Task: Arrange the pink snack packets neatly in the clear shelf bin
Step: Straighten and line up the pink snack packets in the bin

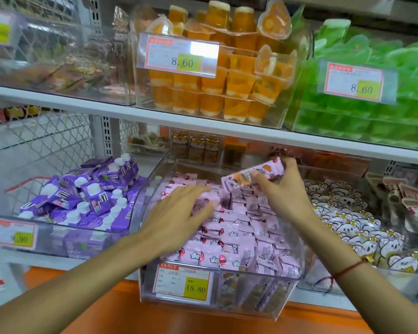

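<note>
Two bare hands worked over one clear shelf bin (pixel 285 297) on the lower shelf. Left hand (pixel 179 213) lay flat, fingers straight and slightly spread, palm down, pressing on the pink snack packets (pixel 239 237) heaped in the bin — holding nothing. Right hand (pixel 285 189) was raised just above the heap, toward the bin's back; thumb and fingers pinched a single pink packet (pixel 251 175), long and narrow, tilted with its far end higher. That packet sat clear of the pile, up and to the left of the right palm, and just beyond the left fingertips. A red string bracelet (pixel 348 270) circled the right wrist.

Under both hands the packets stood mostly on edge in rough rows, some leaning. More showed through the bin's front wall, below the right forearm. A price label (pixel 184 283) reading 15.80 hung on the front wall, beneath the left wrist.

Outboard of the left hand: a neighbouring bin of purple cartons (pixel 87 196) with white caps. Outboard of the right hand: a bin of white bear-shaped packets (pixel 348 220). Above both hands, on the upper shelf — orange jelly cups (pixel 227 88) in a clear bin, green jelly cups (pixel 372 116) beside them, each bin tagged 8.60.
</note>
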`<state>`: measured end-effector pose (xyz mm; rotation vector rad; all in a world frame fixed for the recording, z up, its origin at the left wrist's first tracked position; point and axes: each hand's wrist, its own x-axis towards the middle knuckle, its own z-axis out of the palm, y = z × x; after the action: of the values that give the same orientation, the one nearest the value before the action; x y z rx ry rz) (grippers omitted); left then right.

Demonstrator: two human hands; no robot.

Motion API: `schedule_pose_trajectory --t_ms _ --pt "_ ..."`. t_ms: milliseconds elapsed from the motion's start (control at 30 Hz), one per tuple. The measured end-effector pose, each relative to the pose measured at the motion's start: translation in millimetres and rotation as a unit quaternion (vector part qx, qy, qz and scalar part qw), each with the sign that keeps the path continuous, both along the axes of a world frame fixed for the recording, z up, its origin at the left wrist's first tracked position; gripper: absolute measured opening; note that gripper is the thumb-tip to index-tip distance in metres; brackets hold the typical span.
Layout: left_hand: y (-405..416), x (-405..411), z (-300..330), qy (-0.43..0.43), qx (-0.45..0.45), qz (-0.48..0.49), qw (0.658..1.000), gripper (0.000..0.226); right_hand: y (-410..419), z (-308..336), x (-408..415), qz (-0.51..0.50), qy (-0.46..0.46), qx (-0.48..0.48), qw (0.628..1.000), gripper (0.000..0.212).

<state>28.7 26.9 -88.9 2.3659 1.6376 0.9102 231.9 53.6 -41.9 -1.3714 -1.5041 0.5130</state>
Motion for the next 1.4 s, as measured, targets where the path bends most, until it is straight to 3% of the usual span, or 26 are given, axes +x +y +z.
schedule_pose_trajectory --t_ms 67,133,300,433,500,600,667,767,867,933,1033,1100,1200,1400 --pt "2.2 0.4 -5.6 0.098 -0.016 -0.027 0.995 0.056 9.6 0.6 -2.2 -0.008 -0.088 -0.006 0.996 0.033" --pt "4.5 0.2 -8.6 0.135 -0.029 -0.041 0.990 0.054 16.8 -3.6 -5.2 0.023 -0.187 -0.008 0.982 0.032" --pt "9.6 -2.5 -10.5 0.133 -0.015 -0.042 0.990 0.050 26.0 15.3 0.5 0.119 -0.359 -0.006 0.925 0.041" --pt "10.6 -3.0 -12.5 0.133 -0.017 -0.045 0.990 0.049 38.3 11.9 -11.7 0.170 -0.493 -0.021 0.853 0.043" --pt "10.1 -3.5 -12.7 0.128 -0.017 -0.045 0.991 0.049 42.2 -3.6 -21.0 0.155 -0.497 -0.023 0.854 0.042" --pt "9.1 -3.3 -12.9 0.117 -0.017 -0.046 0.992 0.049 43.1 -29.3 -25.3 0.079 -0.408 0.012 0.910 0.044" --pt "8.6 -2.6 -13.0 0.115 -0.018 -0.046 0.992 0.048 41.4 -42.4 -25.7 0.043 -0.385 0.038 0.921 0.032" --pt "9.4 -1.9 -13.7 0.112 -0.017 -0.045 0.993 0.048 42.4 -51.2 -22.9 0.077 -0.422 0.035 0.903 0.019" --pt "7.9 -2.1 -13.1 0.111 -0.013 -0.045 0.993 0.047 40.4 -43.3 -18.6 0.147 -0.460 -0.042 0.875 0.036" --pt "7.3 -2.5 -10.7 0.100 -0.022 -0.044 0.994 0.046 33.8 -37.7 -16.1 0.170 -0.419 -0.071 0.889 0.041" --pt "15.4 -3.4 -0.5 0.037 -0.059 -0.033 0.997 0.041 12.5 -40.9 -14.1 0.127 -0.347 -0.035 0.929 0.049" --pt "30.4 -1.3 9.4 0.015 -0.058 -0.023 0.998 0.034 -2.3 -47.9 -14.9 0.124 -0.392 -0.023 0.911 0.060" --pt "61.1 10.7 20.7 0.053 -0.037 -0.016 0.998 0.031 -12.6 -55.8 -16.9 0.130 -0.459 -0.052 0.878 0.061" --pt "103.3 38.6 15.9 0.173 -0.112 -0.025 0.978 0.037 -13.8 -57.4 -16.4 0.135 -0.463 -0.077 0.872 0.060"
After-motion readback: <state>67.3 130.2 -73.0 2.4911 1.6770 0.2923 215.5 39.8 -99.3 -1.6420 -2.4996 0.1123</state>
